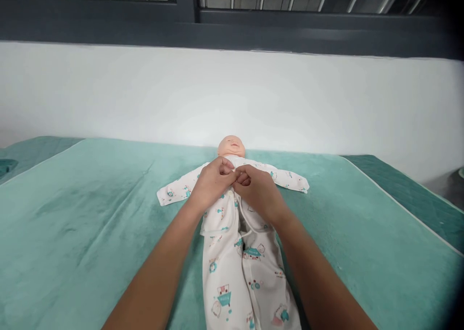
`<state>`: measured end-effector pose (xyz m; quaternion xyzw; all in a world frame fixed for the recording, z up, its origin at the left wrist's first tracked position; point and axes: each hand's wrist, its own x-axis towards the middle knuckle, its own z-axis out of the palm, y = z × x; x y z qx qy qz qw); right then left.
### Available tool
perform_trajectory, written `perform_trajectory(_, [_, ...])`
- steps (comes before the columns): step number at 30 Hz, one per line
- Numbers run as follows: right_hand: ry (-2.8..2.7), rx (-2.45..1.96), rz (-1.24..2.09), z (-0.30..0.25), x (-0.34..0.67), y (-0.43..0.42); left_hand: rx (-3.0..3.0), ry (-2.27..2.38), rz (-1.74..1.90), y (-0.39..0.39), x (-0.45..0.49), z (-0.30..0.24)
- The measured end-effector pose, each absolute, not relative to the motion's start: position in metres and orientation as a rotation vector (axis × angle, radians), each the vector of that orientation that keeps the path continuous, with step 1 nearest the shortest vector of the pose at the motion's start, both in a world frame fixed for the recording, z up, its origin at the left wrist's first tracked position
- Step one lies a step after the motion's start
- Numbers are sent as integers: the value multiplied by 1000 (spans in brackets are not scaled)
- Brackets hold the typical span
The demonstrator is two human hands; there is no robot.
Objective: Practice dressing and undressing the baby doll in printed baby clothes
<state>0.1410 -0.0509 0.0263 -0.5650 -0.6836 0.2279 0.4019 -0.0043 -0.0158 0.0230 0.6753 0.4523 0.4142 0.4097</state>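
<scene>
A baby doll (231, 145) lies on its back, head toward the wall. It is dressed in a white printed baby shirt (220, 213) with both sleeves spread out, and matching baby pants (224, 277). My left hand (215, 178) pinches the front of the shirt at the chest. Right beside it, fingertips nearly touching, my right hand (258, 187) pinches the shirt's other front edge. Below my hands the shirt's front parts slightly. The fingers hide what exactly lies between them.
A green plush cover (90, 214) spreads under the doll, with a darker quilted layer (409, 199) at the sides. Behind stands a white wall (181, 93), below a dark window frame (232, 28) with metal bars.
</scene>
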Motion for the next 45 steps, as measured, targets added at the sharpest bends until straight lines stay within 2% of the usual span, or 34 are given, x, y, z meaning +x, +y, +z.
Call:
perform_trajectory(5, [-1679, -1369, 814, 26, 146, -54, 1453, 999, 1070, -17, -4, 25])
perform_trajectory(12, [-1747, -1364, 710, 25, 140, -62, 1169, 851, 1111, -14, -8, 23])
perform_trajectory(20, [-1941, -1604, 536, 39, 147, -87, 1501, 1022, 899, -18, -17, 32])
perform_trajectory(25, [-2032, -1622, 432, 35, 149, -101, 1807, 1228, 898, -20, -13, 30])
perform_trajectory(29, [-1966, -1467, 593, 29, 157, -99, 1982, 1292, 887, -25, -17, 37])
perform_trajectory(37, [-1590, -1163, 1086, 17, 175, -87, 2026, 1040, 605, -40, -31, 59])
perform_trajectory(45, [-1361, -1115, 1146, 15, 163, -88, 1763, 884, 594, -39, -26, 64])
